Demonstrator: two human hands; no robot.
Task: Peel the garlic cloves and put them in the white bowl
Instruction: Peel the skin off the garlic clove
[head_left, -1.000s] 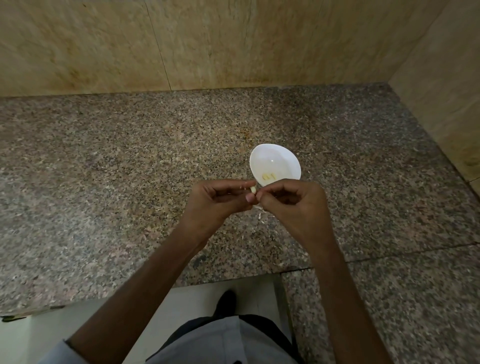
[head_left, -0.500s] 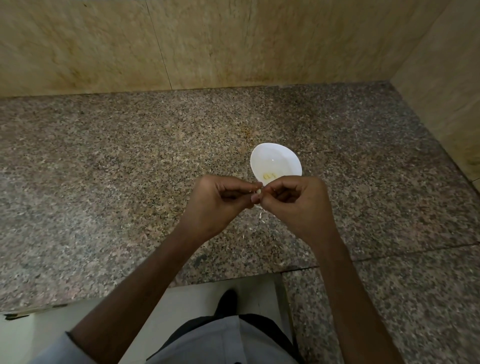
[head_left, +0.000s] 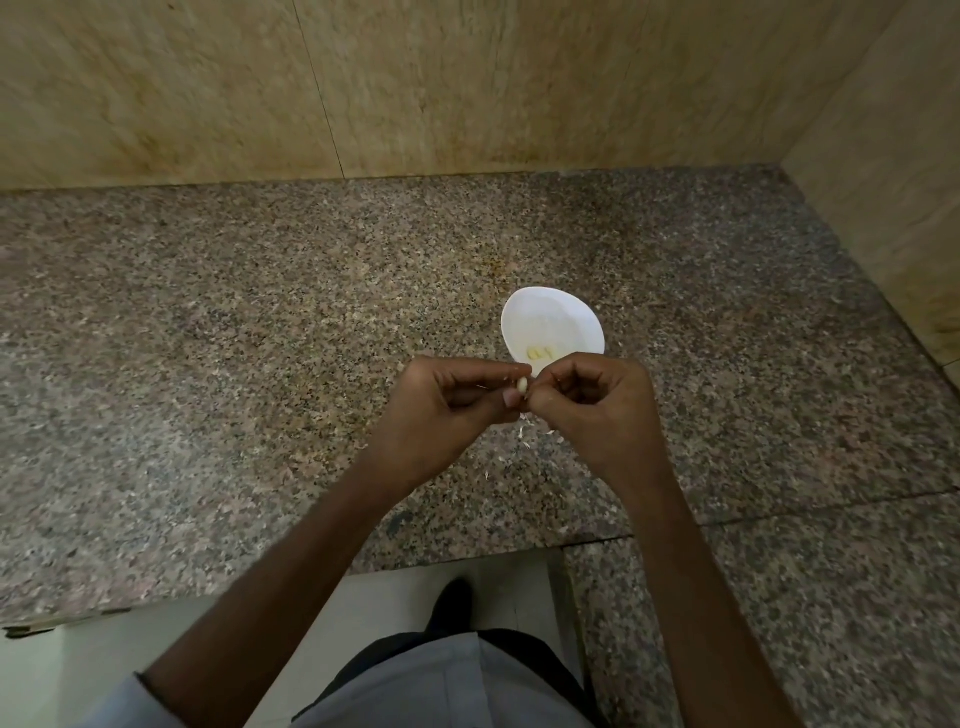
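The left hand (head_left: 457, 402) pinches a garlic clove (head_left: 522, 385) in its fingertips; the right hand (head_left: 595, 408) pinches at its skin. The hands have hardly moved, but more pale clove shows now, so the skin is likely coming off. Just behind, the white bowl (head_left: 558, 317) holds peeled cloves (head_left: 540, 353). Skin bits (head_left: 525, 427) dot the speckled stone counter (head_left: 260, 338) below a tan wall (head_left: 467, 88).

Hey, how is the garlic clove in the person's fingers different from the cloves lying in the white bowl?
The held garlic clove is pinched between the left hand and right hand; the bowl cloves lie loose inside the white bowl. The held garlic clove looks whitish; the bowl cloves look yellower. The held garlic clove is single; the bowl cloves number at least two. Both are small and pale.
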